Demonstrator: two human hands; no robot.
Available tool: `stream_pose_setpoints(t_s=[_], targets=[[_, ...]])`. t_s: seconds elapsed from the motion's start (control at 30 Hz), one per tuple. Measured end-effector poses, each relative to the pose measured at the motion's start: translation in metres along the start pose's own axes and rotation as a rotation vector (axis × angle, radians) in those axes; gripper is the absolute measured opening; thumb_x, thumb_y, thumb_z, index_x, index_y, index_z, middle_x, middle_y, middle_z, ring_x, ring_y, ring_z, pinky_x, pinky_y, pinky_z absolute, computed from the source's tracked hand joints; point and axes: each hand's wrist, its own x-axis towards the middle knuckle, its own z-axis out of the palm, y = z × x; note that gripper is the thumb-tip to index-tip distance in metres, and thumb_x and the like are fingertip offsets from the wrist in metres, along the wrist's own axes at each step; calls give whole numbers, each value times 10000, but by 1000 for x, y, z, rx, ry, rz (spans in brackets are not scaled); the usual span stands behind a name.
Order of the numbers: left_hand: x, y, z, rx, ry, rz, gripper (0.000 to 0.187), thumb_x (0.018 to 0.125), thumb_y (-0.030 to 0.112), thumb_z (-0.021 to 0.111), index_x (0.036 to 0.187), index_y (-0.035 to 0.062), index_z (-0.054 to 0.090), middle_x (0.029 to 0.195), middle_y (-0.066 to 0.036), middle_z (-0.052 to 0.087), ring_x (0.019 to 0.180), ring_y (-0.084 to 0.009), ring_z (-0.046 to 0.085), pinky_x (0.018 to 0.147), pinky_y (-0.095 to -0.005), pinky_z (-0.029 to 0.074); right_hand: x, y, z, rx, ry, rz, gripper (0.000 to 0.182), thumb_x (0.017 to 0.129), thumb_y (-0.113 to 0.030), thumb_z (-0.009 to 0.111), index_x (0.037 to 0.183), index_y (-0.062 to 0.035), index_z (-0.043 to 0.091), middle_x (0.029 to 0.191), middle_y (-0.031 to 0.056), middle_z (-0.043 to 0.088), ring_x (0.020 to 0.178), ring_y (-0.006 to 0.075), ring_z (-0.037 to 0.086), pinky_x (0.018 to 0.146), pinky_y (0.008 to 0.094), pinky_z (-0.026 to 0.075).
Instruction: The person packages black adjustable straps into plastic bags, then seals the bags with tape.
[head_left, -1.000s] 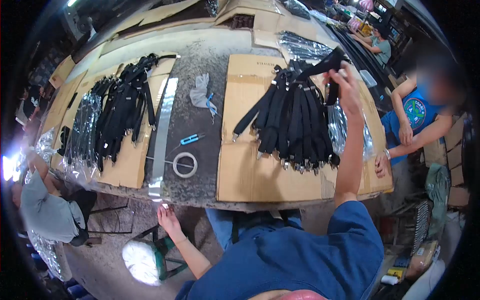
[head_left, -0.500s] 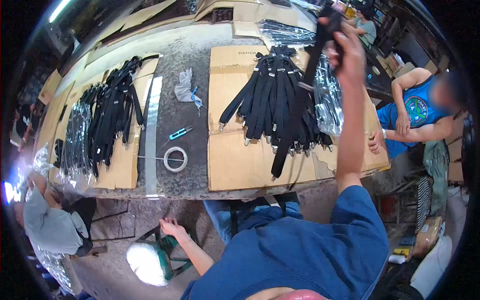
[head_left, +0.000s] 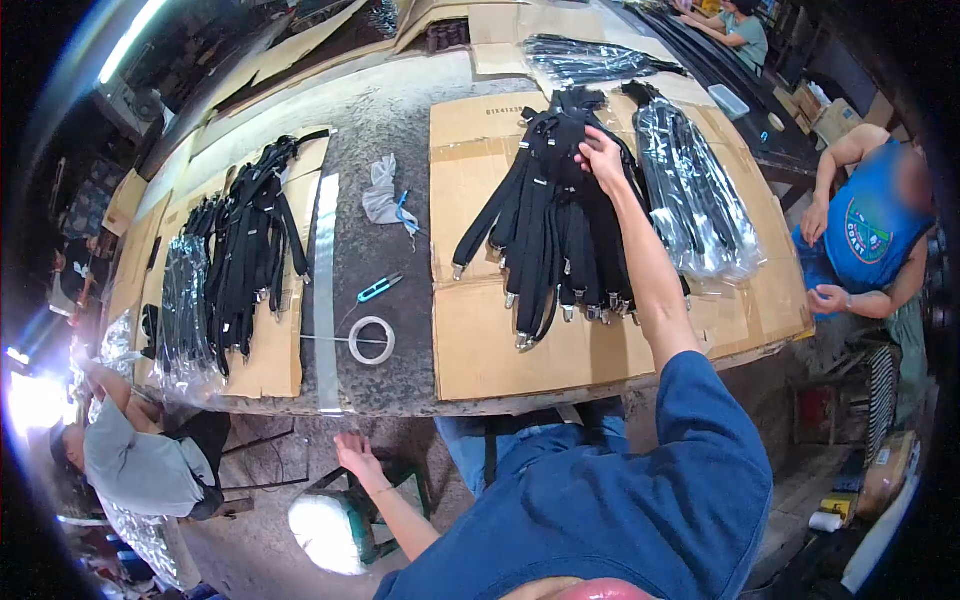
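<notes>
My right hand point(head_left: 602, 160) is over the upper part of a pile of black straps point(head_left: 575, 215) with metal clips, its fingers apart at the straps. The pile fans out on a cardboard sheet point(head_left: 480, 350), clips toward the near edge. To its right lies a plastic-wrapped bundle of black straps point(head_left: 690, 190). My left hand point(head_left: 358, 458) hangs below the table edge near a green stool point(head_left: 410, 495), open and holding nothing.
On the table's left lie more black straps point(head_left: 245, 250) and a wrapped bundle point(head_left: 185, 300). Between the cardboards are a tape roll point(head_left: 371, 340), blue snips point(head_left: 379, 288) and a grey cloth point(head_left: 382, 195). A person in blue point(head_left: 865, 230) sits right; one in grey point(head_left: 150, 465), left.
My right hand has come down from its raised position onto the pile, and the strap it held up now lies there. The fingers have opened. The view has shifted slightly.
</notes>
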Motion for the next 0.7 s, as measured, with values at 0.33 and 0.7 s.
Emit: stream_pose_setpoints(t_s=[0.33,0.7], targets=[[-6,15,36,-42,55,52,519,913,428,490,1290,83,399,1214,-67,499,1112,-229,475,932,-449,323,50,-31,-1,-929,264,-176,613,800,-311,647,1287,-2,438,1196,232,546,1119,354,514,984,409,383],[-25,31,42,-306,-231,44,587,874,437,583,1308,104,367,1172,-80,468,1068,-219,472,918,-432,386,-309,-13,95,-908,-122,-333,337,778,-181,685,1055,-26,570,1156,212,500,1092,368,468,940,434,385]])
